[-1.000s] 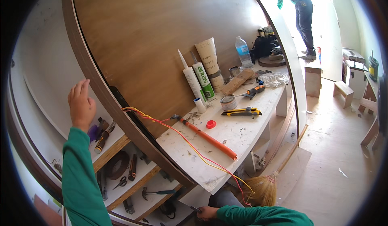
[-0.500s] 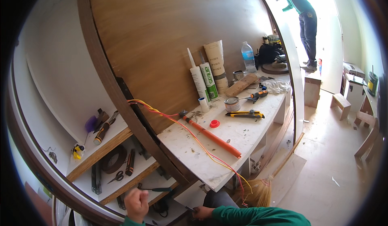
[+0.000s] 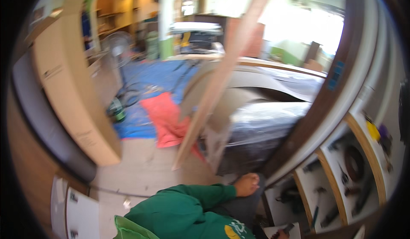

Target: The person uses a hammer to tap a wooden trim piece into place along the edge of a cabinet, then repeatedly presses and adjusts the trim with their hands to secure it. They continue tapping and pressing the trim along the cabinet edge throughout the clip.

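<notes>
My left hand [image 3: 247, 184] is closed, its green-sleeved arm reaching across from the left. It rests over my dark trouser leg [image 3: 244, 207], and blur hides what its fingers hold, if anything. At the lower edge, partly cut off, my right hand [image 3: 280, 234] is closed around a small dark object [image 3: 288, 228] whose kind does not show. Close to that hand are the open shelf compartments, one with a teal-handled hammer [image 3: 316, 209]. Further along lie scissors [image 3: 343, 175] and a dark coil [image 3: 354, 164].
A wooden plank [image 3: 218, 79] leans diagonally ahead. Beyond it lie plastic-wrapped goods [image 3: 273, 119], a red cloth [image 3: 164, 117] and a blue sheet [image 3: 147, 79]. A tall cardboard box [image 3: 77, 85] stands at left, a fan [image 3: 118, 49] behind it. A yellow item [image 3: 372, 131] sits on the shelf.
My view has swung far to the left, from the cluttered white worktop to the room behind. The shelves now appear at the right. Both hands stay closed.
</notes>
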Demonstrator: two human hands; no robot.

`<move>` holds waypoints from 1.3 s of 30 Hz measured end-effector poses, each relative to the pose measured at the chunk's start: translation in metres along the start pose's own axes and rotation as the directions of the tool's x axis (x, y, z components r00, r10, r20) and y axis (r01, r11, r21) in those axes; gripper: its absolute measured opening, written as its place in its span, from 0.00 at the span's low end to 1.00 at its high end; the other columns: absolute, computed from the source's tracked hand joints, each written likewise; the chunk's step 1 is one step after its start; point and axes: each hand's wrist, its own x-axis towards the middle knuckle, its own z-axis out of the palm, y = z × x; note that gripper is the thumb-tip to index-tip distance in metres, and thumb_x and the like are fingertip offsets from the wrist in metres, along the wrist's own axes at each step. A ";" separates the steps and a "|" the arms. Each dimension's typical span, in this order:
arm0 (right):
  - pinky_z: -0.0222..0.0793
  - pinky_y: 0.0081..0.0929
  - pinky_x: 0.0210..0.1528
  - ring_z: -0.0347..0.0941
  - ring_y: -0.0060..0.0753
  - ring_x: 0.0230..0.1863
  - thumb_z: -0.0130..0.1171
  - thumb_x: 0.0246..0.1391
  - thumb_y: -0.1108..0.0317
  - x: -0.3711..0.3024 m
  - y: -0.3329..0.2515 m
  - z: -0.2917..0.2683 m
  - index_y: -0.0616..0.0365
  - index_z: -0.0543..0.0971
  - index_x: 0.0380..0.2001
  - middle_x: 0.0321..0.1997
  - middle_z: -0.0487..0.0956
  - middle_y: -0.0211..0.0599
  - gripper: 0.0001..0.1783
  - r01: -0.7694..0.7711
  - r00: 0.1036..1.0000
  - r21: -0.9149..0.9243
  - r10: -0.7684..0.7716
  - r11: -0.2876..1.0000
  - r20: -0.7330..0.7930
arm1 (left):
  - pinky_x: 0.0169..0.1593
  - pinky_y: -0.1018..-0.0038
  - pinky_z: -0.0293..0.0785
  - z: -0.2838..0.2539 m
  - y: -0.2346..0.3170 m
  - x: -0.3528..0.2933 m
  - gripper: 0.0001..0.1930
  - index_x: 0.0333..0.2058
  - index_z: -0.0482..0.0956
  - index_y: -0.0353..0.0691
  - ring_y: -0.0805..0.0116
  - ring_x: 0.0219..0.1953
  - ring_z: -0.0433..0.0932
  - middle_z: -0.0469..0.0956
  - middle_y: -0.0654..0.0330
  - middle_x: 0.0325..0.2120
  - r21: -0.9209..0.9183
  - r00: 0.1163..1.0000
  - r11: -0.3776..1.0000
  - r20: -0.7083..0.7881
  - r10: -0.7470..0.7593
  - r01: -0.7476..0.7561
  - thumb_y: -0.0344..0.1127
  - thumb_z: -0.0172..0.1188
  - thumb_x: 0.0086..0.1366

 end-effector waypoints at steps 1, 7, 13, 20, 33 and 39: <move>0.59 0.42 0.28 0.61 0.35 0.20 0.56 0.65 0.62 0.005 -0.009 0.001 0.59 0.71 0.22 0.17 0.68 0.33 0.18 -0.016 1.000 -0.103 0.017 0.995 0.014 | 0.52 0.55 0.73 -0.003 -0.002 -0.002 0.09 0.33 0.76 0.36 0.45 0.48 0.76 0.76 0.49 0.43 -0.043 0.999 0.999 -0.042 -0.027 0.026 0.36 0.62 0.63; 0.53 0.41 0.25 0.57 0.31 0.19 0.55 0.66 0.59 0.047 0.003 0.021 0.57 0.69 0.21 0.15 0.63 0.31 0.20 0.129 0.992 -0.253 -0.123 0.959 0.039 | 0.58 0.54 0.67 -0.035 -0.025 -0.009 0.09 0.39 0.78 0.36 0.48 0.55 0.71 0.74 0.52 0.49 -0.016 0.986 0.988 0.061 -0.152 0.153 0.34 0.56 0.65; 0.50 0.40 0.23 0.55 0.29 0.18 0.55 0.67 0.58 0.064 0.014 0.033 0.56 0.67 0.19 0.15 0.61 0.30 0.22 0.005 0.999 -0.225 -0.012 0.974 -0.032 | 0.57 0.56 0.65 -0.034 -0.036 -0.006 0.07 0.37 0.78 0.36 0.49 0.54 0.70 0.73 0.54 0.49 -0.045 0.980 0.985 0.118 -0.163 0.169 0.34 0.57 0.64; 0.49 0.39 0.22 0.53 0.29 0.17 0.55 0.67 0.56 0.062 0.037 0.017 0.54 0.65 0.17 0.14 0.60 0.29 0.25 0.012 0.999 -0.236 -0.022 0.972 -0.039 | 0.59 0.56 0.62 -0.020 -0.023 0.002 0.05 0.32 0.76 0.38 0.51 0.55 0.69 0.72 0.54 0.49 -0.070 0.975 0.982 0.148 -0.165 0.176 0.33 0.59 0.64; 0.51 0.37 0.21 0.55 0.29 0.16 0.52 0.67 0.64 0.070 0.106 -0.030 0.53 0.68 0.16 0.15 0.61 0.27 0.22 -0.081 0.994 -0.288 0.058 0.954 -0.087 | 0.56 0.57 0.63 0.008 -0.004 0.019 0.06 0.30 0.76 0.40 0.53 0.53 0.70 0.72 0.56 0.45 -0.011 0.965 0.994 0.243 -0.099 0.104 0.34 0.62 0.63; 0.57 0.34 0.21 0.57 0.28 0.16 0.52 0.65 0.69 0.062 0.102 -0.024 0.53 0.71 0.22 0.17 0.64 0.28 0.15 -0.076 0.994 -0.130 0.064 0.989 -0.094 | 0.56 0.56 0.64 0.011 0.000 0.023 0.06 0.32 0.79 0.39 0.53 0.54 0.70 0.73 0.56 0.47 0.046 0.953 0.994 0.282 -0.108 0.099 0.34 0.62 0.63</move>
